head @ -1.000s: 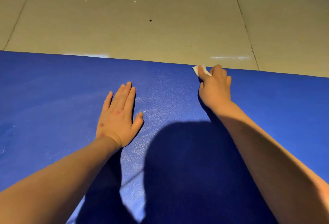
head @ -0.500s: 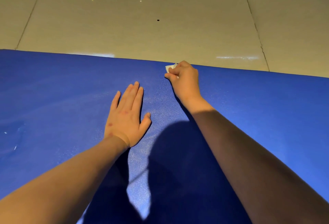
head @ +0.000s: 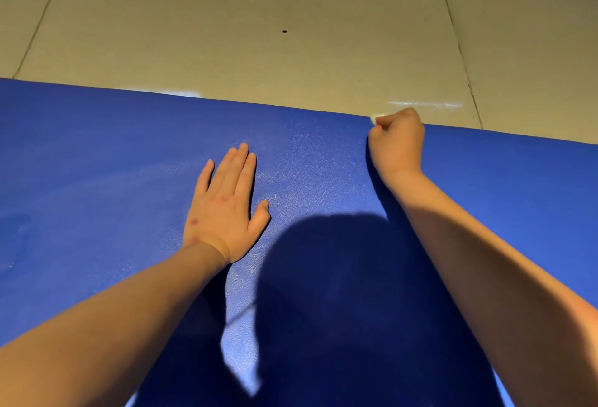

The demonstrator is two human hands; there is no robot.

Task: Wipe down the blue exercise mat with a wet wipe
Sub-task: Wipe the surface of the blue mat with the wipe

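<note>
Head view: the blue exercise mat (head: pixel 106 160) lies flat on a tiled floor (head: pixel 259 34). The left hand (head: pixel 223 209) rests palm-down on the mat, fingers straight and together. The right hand (head: pixel 396 143), fingers curled, grips a white wet wipe (head: pixel 375 118) at the mat's far edge.

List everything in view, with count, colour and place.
mat: one, blue, spread on the floor, fills the lower frame
wipe: one, white, at the mat's far edge, mostly hidden in the right hand
floor: beige tiles, beyond the mat
speck: one, dark, on the floor
shadow: one, dark, on the mat between the arms
left hand: one, flat on the mat, fingers straight
right hand: one, grips the wipe at the far edge
</note>
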